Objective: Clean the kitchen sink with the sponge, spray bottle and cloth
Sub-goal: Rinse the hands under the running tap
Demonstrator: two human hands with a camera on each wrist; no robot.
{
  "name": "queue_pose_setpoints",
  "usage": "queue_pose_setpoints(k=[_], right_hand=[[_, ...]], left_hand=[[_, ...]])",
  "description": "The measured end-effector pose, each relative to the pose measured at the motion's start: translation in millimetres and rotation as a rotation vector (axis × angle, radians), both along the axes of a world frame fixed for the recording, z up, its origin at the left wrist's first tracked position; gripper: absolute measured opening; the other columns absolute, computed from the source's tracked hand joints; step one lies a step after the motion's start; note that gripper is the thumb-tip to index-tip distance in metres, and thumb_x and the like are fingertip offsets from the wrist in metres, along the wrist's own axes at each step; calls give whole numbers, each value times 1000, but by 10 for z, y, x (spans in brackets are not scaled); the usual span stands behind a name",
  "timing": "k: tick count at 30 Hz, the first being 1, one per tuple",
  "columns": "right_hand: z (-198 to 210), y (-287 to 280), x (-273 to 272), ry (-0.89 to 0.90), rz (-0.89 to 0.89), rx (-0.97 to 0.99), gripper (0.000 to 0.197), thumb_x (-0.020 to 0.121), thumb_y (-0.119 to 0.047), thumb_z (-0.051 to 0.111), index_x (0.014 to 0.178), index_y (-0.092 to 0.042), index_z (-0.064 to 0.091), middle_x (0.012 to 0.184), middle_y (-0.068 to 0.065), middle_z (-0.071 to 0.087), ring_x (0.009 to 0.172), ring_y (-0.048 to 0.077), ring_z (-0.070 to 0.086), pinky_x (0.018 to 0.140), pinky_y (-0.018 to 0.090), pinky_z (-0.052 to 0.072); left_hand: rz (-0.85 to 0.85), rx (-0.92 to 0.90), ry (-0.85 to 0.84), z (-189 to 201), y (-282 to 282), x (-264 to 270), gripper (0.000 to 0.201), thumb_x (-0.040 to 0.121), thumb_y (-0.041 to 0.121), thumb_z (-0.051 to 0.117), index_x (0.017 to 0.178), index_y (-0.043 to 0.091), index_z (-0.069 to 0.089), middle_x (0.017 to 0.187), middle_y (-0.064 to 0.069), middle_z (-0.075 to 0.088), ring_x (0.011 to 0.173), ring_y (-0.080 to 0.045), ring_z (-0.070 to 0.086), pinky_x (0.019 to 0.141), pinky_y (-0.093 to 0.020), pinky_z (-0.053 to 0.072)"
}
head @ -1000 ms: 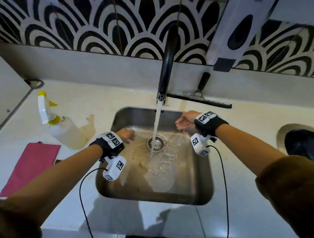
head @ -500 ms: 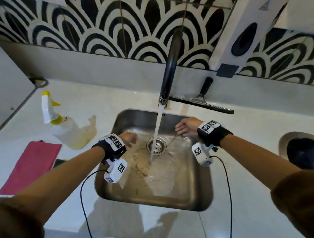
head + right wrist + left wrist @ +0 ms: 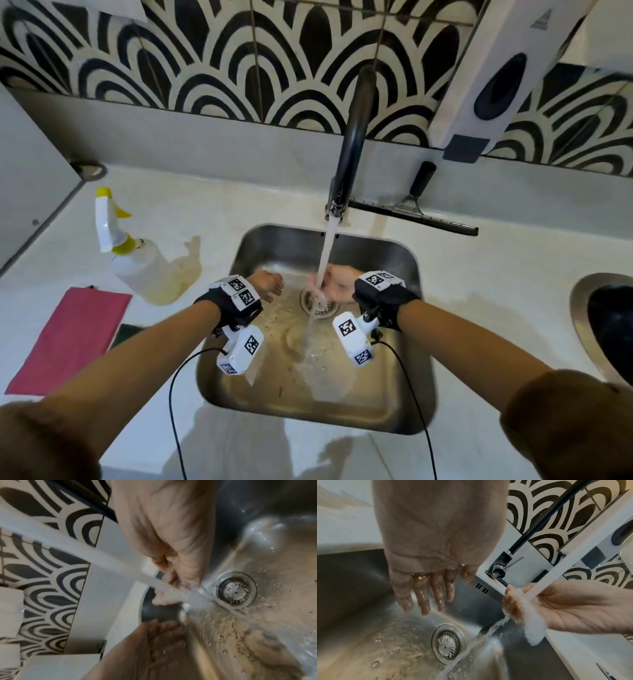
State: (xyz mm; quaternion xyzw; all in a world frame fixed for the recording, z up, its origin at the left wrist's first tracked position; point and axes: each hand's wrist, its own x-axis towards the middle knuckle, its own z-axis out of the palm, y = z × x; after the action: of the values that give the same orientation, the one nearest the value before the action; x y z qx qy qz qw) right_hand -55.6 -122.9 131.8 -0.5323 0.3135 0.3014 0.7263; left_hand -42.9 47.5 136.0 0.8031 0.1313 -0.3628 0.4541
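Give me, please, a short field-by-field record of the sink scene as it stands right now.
tap: black faucet running, stream falling toward the drain
right hand: palm up under the stream, holding nothing
left hand: over the sink, beside the stream, fingers straight and wet, holding nothing
spray bottle: upright on the counter, left of the sink
cloth: pink, flat on the counter
squeegee: behind the sink
sink floor: wet, brownish residue

Squeegee point(image 3: 412, 212) behind black tap point(image 3: 352, 137), w/ soap dispenser point(image 3: 493, 78) on patterned tiles point(image 3: 205, 58).
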Motion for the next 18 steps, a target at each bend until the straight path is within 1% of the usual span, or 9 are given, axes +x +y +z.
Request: queue_pose_setpoints(k=[3,5,6,7,9,11,14,16,18], right_hand=[[75,-151,174,-60,-87,-74,26,100,-4,24,96,4,49,81,14,55,53,20,57,39,21,48],[117,-295,306,-90,-182,-125,31,101,-7,24,105,7,52,96,19,63,49,22,59,39,22,48],[120,-387,376,-112,-220,-152,33,101,-9,26,109,7,54,103,20,64,55,24,60,46,26,51],[122,-498,453,-138,-208,-252,34,100,-12,29,103,5,57,102,18,65,65,25,60,60,29,54],[159,-682,566,-173,-73,-542,35,98,-18,33,101,1,62,106,17,65,95,31,62,92,37,50],[235,-823,575,-166,81,-832,39,99,-17,32,127,4,51,131,22,53,124,33,48,107,35,37],[316,-818,459,-228,235,-979,42,102,-6,26,143,1,31,150,18,32,138,30,33,113,31,23],[349,-724,331,-282,354,-1021,42,101,-5,26,142,-1,35,150,16,34,137,27,36,113,29,24],[335,-647,153,-306,510,-1083,37,100,-6,33,133,0,49,139,16,49,128,27,47,106,27,34]], left_hand=[[22,-6,-23,-53,-4,-11,32,100,13,34,70,10,46,72,-2,47,25,2,45,25,-7,27],[25,-11,-38,-77,1,-21,33,101,14,33,72,11,47,73,-1,48,30,1,49,25,-7,28],[25,-19,-40,-98,5,-20,32,101,14,33,73,11,48,73,-1,48,38,-4,52,25,-7,28],[22,-24,-39,-117,10,-21,30,101,14,33,76,10,49,73,-1,48,46,-8,51,26,-7,28],[26,-29,-45,-153,15,-13,28,100,12,35,76,11,49,73,0,49,51,-10,49,26,-6,28],[19,-20,-49,-172,11,-2,30,99,10,37,72,12,49,73,0,49,53,-10,48,27,-6,29],[-4,-4,-63,-175,11,25,29,98,11,39,71,12,49,73,0,49,60,-10,42,28,-7,32],[-55,30,-93,-161,32,39,24,97,12,41,77,9,54,80,-5,53,61,-11,43,39,-14,41],[-129,85,-162,-149,71,62,16,96,13,44,91,6,57,92,-10,53,68,-17,48,55,-22,39]])
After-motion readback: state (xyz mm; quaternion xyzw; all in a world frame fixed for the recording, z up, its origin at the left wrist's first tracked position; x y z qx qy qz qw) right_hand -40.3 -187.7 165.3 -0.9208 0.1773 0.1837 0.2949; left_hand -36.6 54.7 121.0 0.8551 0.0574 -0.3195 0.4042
